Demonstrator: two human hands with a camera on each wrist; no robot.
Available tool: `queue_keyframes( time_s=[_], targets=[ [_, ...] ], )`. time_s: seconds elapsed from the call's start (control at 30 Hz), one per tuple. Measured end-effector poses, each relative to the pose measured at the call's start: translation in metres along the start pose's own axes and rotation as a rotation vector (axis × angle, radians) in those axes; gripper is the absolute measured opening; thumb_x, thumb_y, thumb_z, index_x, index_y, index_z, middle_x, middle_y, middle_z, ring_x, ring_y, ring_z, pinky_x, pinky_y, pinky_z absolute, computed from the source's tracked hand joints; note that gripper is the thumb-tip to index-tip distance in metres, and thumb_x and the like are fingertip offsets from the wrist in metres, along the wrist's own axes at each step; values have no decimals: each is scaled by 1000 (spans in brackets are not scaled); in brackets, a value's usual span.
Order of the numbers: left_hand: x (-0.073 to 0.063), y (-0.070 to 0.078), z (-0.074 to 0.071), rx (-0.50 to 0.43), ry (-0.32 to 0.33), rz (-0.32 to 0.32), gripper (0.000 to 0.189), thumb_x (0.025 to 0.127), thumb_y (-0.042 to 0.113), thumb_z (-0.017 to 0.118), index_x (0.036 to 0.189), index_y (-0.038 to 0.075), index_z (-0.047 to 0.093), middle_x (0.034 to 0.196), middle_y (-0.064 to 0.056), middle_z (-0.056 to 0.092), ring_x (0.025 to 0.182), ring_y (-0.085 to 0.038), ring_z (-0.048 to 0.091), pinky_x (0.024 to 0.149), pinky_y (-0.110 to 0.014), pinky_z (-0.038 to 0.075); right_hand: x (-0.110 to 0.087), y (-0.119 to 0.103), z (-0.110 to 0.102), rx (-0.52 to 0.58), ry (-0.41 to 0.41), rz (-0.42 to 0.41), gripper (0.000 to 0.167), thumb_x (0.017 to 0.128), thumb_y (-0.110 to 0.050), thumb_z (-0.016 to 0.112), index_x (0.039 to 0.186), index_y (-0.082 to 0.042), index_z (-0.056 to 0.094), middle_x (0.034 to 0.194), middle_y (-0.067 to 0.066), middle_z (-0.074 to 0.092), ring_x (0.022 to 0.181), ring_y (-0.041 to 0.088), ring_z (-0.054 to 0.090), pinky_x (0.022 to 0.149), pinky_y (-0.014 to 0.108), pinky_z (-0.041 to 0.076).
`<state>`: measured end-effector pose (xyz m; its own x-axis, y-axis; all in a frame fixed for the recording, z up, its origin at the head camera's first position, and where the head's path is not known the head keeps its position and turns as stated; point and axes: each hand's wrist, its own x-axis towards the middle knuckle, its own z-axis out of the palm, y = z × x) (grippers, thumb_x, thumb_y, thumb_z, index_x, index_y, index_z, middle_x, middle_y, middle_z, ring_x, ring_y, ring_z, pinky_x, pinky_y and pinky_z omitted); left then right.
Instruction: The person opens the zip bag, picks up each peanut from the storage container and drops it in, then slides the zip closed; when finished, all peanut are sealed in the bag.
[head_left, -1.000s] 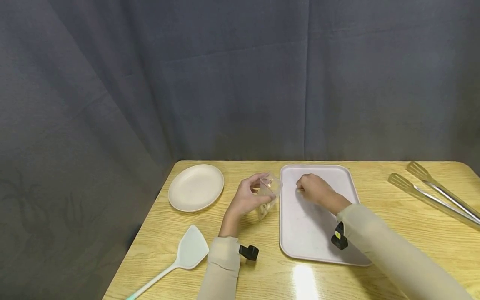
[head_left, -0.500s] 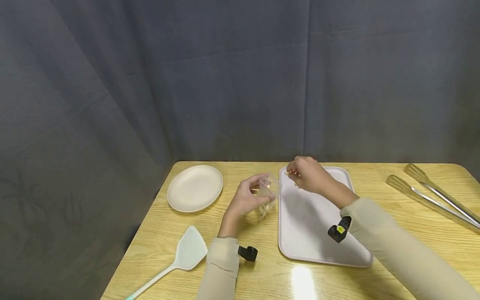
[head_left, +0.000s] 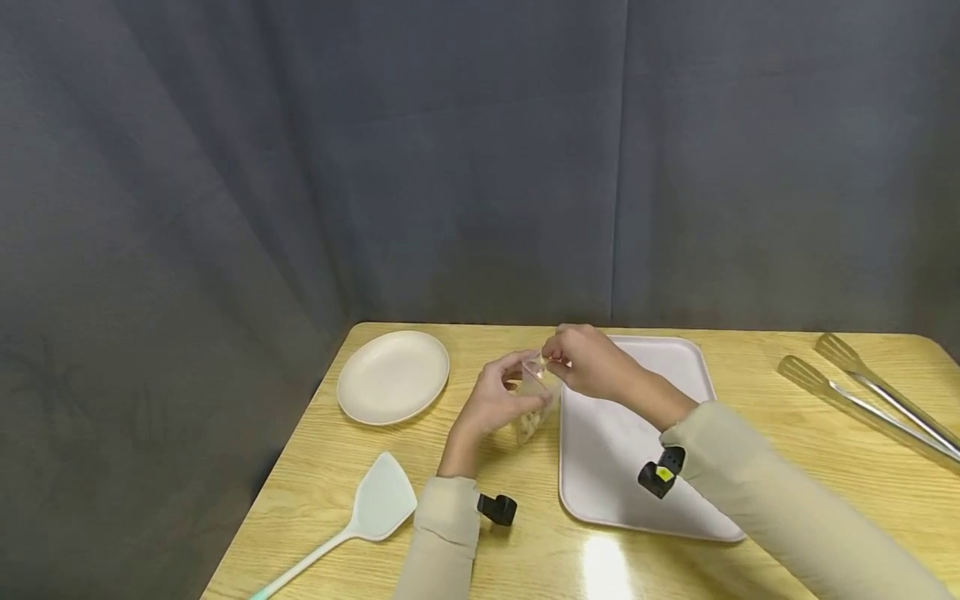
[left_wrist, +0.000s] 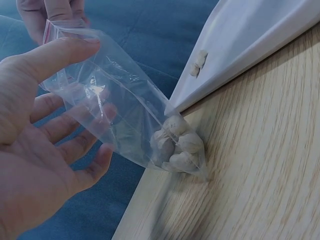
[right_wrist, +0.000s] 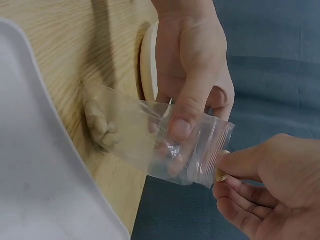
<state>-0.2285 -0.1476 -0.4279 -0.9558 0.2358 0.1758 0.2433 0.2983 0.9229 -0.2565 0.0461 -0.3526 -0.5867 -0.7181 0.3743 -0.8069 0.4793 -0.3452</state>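
A clear zip bag (left_wrist: 135,107) stands tilted with its bottom corner at the table; several pale, lumpy pieces that look like peanuts in the shell (left_wrist: 180,150) lie in that end. My left hand (head_left: 497,404) holds the bag near its mouth, thumb on one side and fingers on the other. At the zip end, my right hand (head_left: 596,364) pinches one small tan peanut (right_wrist: 221,175) between thumb and fingers, right beside the opening. On the pale tray (head_left: 637,475), next to the bag, another peanut (left_wrist: 198,63) lies near the rim; the right hand hides it in the head view.
A cream plate (head_left: 393,377) sits at the back left. Nearer me on the left lies a pale green spatula (head_left: 382,500). Metal tongs (head_left: 877,408) lie spread at the right. A dark curtain (head_left: 480,167) hangs behind the table's far edge.
My right hand has moved from over the tray, first back and then left, bringing a peanut to the bag's mouth. The left hand and bag have hardly moved.
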Motion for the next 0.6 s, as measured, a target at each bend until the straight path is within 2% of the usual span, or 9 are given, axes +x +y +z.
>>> queue_keyframes(
  time_s=[0.17,0.43,0.6],
  targets=[
    [2,-1,2,-3,7,8,65,80,16,81,140,9,56,122,-7,64,112,-23,58,101,-54,43,0,-2,1,10,6,0,10,83,7,73,92,1,75,83,9,67,77,23,64,67,34,55],
    [1,-1,4,-2,-3,-8,66,80,16,82,140,9,56,124,-10,63,114,-26,57,101,-54,43,-3,-4,1,20,-7,20,13,83,5,75,96,3,75,85,10,67,78,23,65,68,34,55],
    [-2,7,2,-2,1,-34,66,81,14,80,142,9,54,125,-12,62,115,-31,55,101,-56,43,-3,1,-2,14,19,29,15,83,8,73,97,5,74,86,12,67,78,25,66,68,36,56]
  ],
)
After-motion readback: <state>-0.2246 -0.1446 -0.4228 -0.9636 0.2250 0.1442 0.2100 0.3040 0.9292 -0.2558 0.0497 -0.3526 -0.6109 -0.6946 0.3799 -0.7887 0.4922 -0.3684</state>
